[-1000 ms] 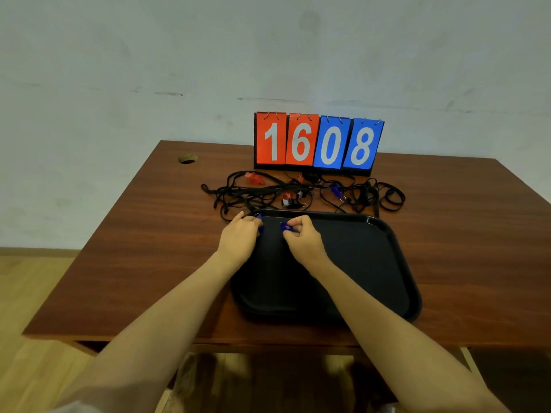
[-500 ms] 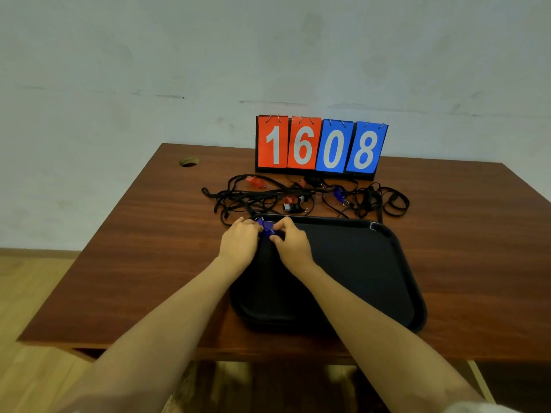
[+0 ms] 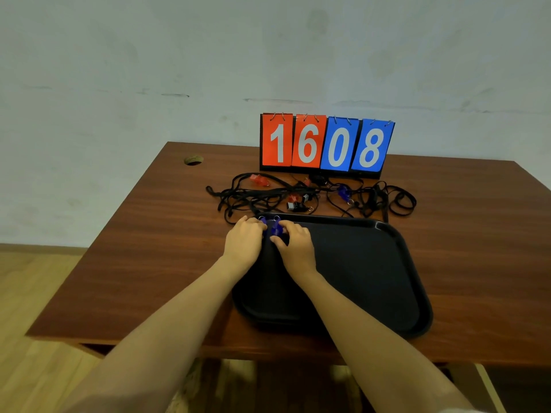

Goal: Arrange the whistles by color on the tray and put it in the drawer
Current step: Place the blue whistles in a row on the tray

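We see a brown wooden table (image 3: 143,263) against a pale wall, with a round hole (image 3: 193,160) near its far left corner. On the near half of the table lies a black tray (image 3: 372,278), and its near edge is close to the table's front edge. Behind the tray, at the back of the table, stands a scoreboard (image 3: 326,144) with two red and two blue cards that read 1608.

Between the scoreboard and the tray lies a tangle of black cords (image 3: 253,198) on the table. Among the cords we see a red whistle (image 3: 258,179) at the left, a second red whistle (image 3: 293,199) beside a black whistle (image 3: 293,206) in the middle, and a blue whistle (image 3: 343,192) at the right.

The left hand (image 3: 243,242) and the right hand (image 3: 298,248) meet over the far left corner of the tray. In the tray we see only two blue whistles (image 3: 272,228), side by side in that corner. The fingers (image 3: 253,222) of the left hand are curled against them from the left, and the right hand pinches them between thumb and fingers (image 3: 287,225).
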`<state>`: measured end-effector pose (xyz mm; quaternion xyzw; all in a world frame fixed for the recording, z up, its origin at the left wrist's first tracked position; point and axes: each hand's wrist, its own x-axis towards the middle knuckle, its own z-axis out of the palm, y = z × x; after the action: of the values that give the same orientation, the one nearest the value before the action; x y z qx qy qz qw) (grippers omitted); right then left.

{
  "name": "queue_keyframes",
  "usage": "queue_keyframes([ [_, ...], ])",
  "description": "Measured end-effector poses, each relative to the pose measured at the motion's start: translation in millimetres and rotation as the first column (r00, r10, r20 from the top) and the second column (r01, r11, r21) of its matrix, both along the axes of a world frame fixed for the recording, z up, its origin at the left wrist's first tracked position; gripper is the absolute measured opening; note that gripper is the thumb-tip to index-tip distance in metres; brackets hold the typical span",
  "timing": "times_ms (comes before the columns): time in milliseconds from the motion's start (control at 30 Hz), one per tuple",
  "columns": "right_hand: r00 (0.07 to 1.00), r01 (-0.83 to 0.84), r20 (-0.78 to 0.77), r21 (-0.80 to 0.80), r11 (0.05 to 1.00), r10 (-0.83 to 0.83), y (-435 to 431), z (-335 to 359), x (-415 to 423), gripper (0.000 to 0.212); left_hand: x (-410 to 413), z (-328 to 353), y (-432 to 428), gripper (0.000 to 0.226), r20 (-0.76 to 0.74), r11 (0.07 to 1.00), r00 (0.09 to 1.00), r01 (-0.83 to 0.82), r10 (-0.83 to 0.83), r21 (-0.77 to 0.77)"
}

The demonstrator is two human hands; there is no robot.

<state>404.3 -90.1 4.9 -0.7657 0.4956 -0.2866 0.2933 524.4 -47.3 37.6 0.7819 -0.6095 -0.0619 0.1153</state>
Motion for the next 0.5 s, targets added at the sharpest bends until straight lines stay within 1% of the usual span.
queue_keyframes([
  [100,1.000,0.008,-0.011,-0.013,1.000,-0.008,-1.2,-1.1,0.0,0.042,-3.0,0.5,1.1,0.037,0.020,1.000,1.000,-0.001,0.001,-0.023],
  [233,1.000,0.014,-0.020,-0.031,0.999,-0.015,-1.4,-0.8,0.3,0.043,-4.8,2.7,0.7,0.038,0.064,0.998,0.998,0.018,-0.014,-0.065],
  [400,1.000,0.014,-0.021,-0.022,1.000,-0.015,-1.0,-1.2,-0.2,0.045,-4.0,5.1,-0.1,0.037,0.074,0.998,0.996,0.053,-0.049,-0.043],
  [500,1.000,0.013,-0.013,-0.019,1.000,-0.014,0.0,-1.3,-0.1,0.047,-5.9,6.6,0.4,0.041,0.061,0.997,0.996,0.067,-0.064,-0.045],
])
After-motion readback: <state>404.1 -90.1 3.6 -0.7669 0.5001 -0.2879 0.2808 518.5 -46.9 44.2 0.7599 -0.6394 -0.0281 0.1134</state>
